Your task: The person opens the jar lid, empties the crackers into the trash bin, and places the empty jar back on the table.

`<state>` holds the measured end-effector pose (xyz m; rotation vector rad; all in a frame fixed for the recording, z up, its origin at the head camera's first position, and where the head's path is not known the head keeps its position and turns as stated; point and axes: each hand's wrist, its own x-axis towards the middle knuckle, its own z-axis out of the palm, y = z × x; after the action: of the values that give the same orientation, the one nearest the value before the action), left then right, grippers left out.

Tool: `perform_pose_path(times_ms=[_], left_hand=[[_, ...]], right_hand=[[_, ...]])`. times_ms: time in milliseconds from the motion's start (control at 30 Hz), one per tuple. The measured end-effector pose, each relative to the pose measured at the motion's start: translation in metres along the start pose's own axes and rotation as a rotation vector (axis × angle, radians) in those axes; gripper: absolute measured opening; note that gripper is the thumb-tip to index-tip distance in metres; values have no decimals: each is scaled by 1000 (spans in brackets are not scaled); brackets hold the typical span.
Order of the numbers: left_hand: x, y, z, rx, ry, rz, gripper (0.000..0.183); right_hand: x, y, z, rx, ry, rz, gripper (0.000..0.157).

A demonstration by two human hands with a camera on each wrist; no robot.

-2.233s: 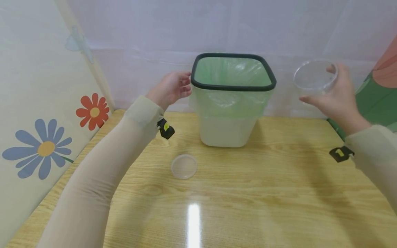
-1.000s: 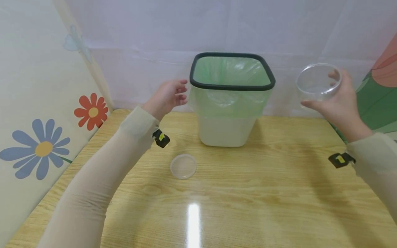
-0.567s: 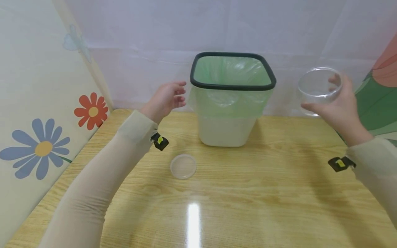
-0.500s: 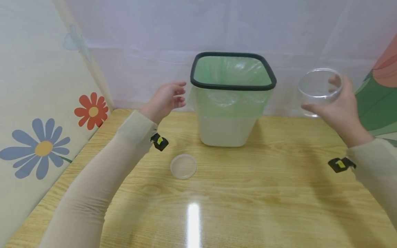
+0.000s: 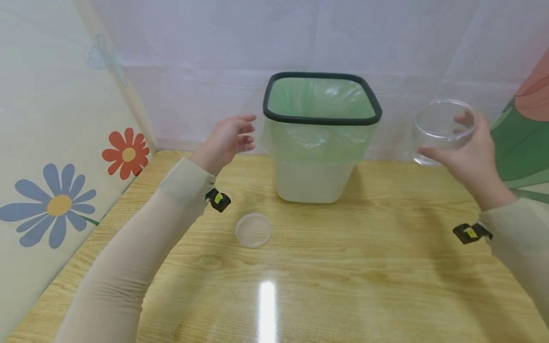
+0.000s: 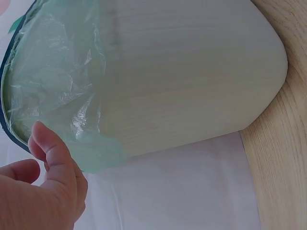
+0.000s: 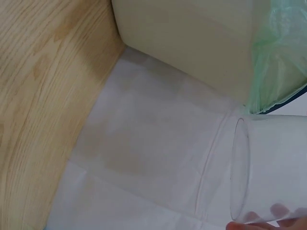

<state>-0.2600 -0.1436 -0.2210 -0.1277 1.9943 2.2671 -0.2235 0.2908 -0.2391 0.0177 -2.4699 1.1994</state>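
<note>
My right hand [image 5: 476, 159] grips a clear round container [image 5: 437, 128] from its right side, thumb at the front and fingers behind. The container is held up in the air, right of the trash bin [image 5: 310, 183], with its open top upward. In the right wrist view, fingertips [image 7: 279, 210] press along its side. My left hand [image 5: 223, 143] is beside the bin's left side, holding nothing, its fingers loosely bent. The left wrist view has this hand close to the green bin liner [image 6: 57, 86]. A clear round lid [image 5: 254, 230] lies flat on the table in front of the bin.
The bin stands upright at the back of the wooden table [image 5: 343, 276], its dark rim [image 5: 321, 120] holding the folded-over liner. A pale cloth wall [image 5: 206, 38] rises close behind it. A flower-printed panel [image 5: 43, 119] borders the left side, and another printed panel [image 5: 525, 143] the right.
My right hand has lowered the clear container somewhat. My left hand has drawn back from the bin's rim, slightly down and to the left. Bin and lid stay put.
</note>
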Motion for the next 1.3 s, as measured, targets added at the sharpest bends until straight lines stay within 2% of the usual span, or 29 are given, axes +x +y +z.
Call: perform_pose_path(times_ms=[400,1300], left_hand=[[-2,-7,-7,6,0,5,43],[-11,-14,-13,36,2,30,39]], right_hand=[[-8,6,0,-33,-8,30,98],[-23,10,2,-1,0,60,99]])
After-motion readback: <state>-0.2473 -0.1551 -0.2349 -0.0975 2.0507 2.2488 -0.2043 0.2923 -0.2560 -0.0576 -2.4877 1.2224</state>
